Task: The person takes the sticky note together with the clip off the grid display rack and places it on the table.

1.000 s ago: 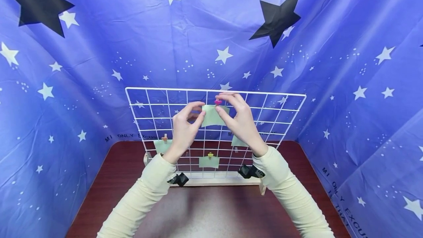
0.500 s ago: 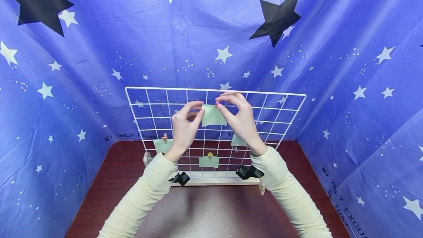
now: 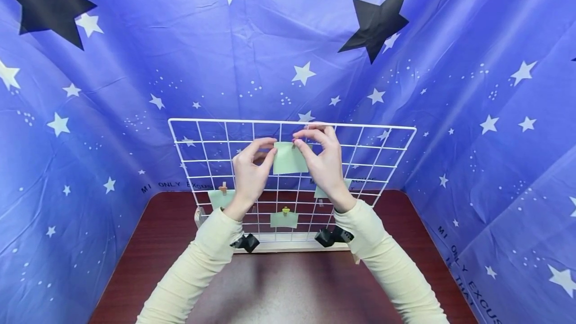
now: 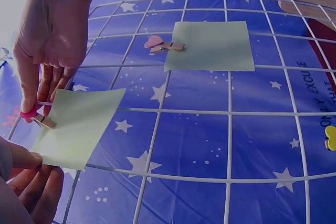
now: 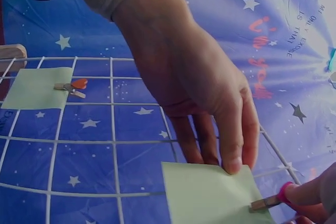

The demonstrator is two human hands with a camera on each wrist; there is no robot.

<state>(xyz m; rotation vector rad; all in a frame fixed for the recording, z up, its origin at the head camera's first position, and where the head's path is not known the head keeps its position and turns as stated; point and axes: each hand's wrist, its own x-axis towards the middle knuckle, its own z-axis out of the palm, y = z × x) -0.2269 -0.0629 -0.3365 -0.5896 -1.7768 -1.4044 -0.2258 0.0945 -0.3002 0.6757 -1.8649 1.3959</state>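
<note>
A pale green paper square (image 3: 288, 159) lies against the upper middle of a white wire grid (image 3: 360, 164). My left hand (image 3: 250, 170) pinches its left edge between thumb and fingers. At the paper's top edge, my right hand (image 3: 325, 159) pinches a small wooden clothespin (image 4: 46, 121) with a pink head. The wooden tips of this clothespin overlap the paper's face in both wrist views. From the head, the clothespin is mostly hidden by the right fingertips.
Lower on the grid hang other green papers: one at left (image 3: 220, 199) with an orange-topped clothespin (image 3: 222, 187), one at bottom centre (image 3: 283, 220) with a yellow one (image 3: 285, 210), and one partly behind the right wrist (image 3: 320, 192). A wooden base (image 3: 292, 247) supports the grid on a dark red table (image 3: 157, 244).
The pink clothespin has tipped down at the paper's top edge and is now largely covered by the right fingers. The right wrist has shifted slightly left; the left hand stays at the paper's edge.
</note>
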